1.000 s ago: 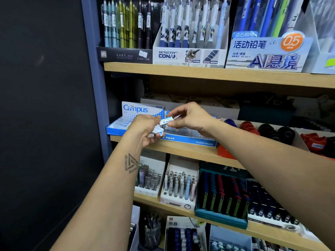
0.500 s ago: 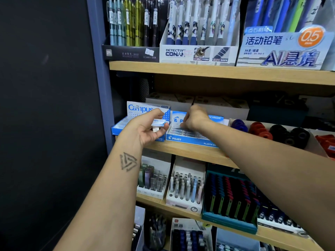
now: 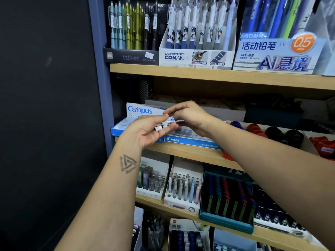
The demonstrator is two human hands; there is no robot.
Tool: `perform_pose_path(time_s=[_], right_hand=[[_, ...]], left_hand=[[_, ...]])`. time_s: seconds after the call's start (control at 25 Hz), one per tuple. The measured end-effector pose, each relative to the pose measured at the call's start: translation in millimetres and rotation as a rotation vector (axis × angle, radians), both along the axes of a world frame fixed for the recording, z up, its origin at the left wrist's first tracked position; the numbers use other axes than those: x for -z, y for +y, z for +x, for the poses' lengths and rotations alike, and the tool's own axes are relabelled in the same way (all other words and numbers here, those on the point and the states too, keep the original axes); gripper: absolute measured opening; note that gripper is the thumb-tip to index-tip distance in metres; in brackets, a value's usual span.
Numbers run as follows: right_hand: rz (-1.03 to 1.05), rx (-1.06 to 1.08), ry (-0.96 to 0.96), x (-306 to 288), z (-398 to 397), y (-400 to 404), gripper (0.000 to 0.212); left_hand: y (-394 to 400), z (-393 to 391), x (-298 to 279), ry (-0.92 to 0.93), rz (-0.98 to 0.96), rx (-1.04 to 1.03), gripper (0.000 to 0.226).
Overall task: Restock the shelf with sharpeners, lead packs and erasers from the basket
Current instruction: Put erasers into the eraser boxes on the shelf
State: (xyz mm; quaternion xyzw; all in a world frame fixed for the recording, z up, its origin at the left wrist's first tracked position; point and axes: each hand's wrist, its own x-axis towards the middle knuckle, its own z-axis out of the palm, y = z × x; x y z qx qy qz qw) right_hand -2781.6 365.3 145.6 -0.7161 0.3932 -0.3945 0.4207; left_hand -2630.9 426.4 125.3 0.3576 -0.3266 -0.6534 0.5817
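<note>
My left hand (image 3: 147, 132) holds a small stack of white erasers (image 3: 163, 126) with blue sleeves, thumb and fingers curled round them. It hovers in front of the blue Pilot eraser box (image 3: 190, 142) on the middle shelf (image 3: 190, 153). My right hand (image 3: 188, 115) reaches in from the right and pinches the top eraser of the stack at its right end. Just behind and left stands the Campus eraser box (image 3: 139, 110). The basket is out of sight.
Red, blue and black round sharpeners (image 3: 282, 134) lie in a tray to the right on the same shelf. Pen displays (image 3: 197, 33) fill the upper shelf. Lead packs (image 3: 152, 180) and pencil displays stand on the lower shelf. A dark wall (image 3: 45, 105) borders the left.
My right hand has drawn back from the Pilot box to the stack in my left hand and now pinches its top eraser. My left hand has shifted slightly right.
</note>
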Motion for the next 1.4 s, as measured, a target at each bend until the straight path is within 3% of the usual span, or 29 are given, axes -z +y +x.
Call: perform_pose_path(time_s=[0.12, 0.2, 0.44, 0.64, 0.76, 0.88, 1.04, 1.2, 1.4], right_hand=[[0.067, -0.13, -0.069, -0.3, -7.7, 6.5, 0.026], [0.008, -0.111, 0.001, 5.3, -8.7, 3.7, 0.026], [-0.101, 0.004, 0.019, 4.5, 3.2, -3.2, 0.033], [-0.147, -0.034, 0.087, 2.7, 20.5, -3.2, 0.031], [-0.276, -0.008, 0.238, 1.7, 32.1, -0.4, 0.033], [-0.35, 0.121, 0.333, 5.0, 42.8, -7.7, 0.032], [-0.287, 0.324, 0.366, 11.1, 50.2, -27.6, 0.027], [-0.199, 0.225, 0.402, 20.2, 65.1, -25.3, 0.024], [-0.324, 0.192, 0.593, 25.2, 83.4, -18.9, 0.012]], left_hand=[[-4.1, 0.0, 3.6, -0.054, -0.043, -0.108, 0.04], [-6.8, 2.7, 6.0, -0.078, -0.044, -0.158, 0.041], [-3.1, 28.5, 4.8, -0.11, 0.133, -0.155, 0.022], [1.5, 40.4, 5.0, -0.134, 0.081, -0.201, 0.012], [4.0, 45.7, 2.9, -0.106, 0.046, -0.252, 0.004], [5.8, 52.6, 1.6, -0.036, 0.048, -0.282, 0.011], [3.3, 69.3, 1.6, -0.023, 0.031, -0.39, 0.037], [4.7, 75.7, 3.2, -0.05, 0.006, -0.377, 0.035], [1.0, 79.7, 8.2, -0.067, 0.009, -0.378, 0.035]])
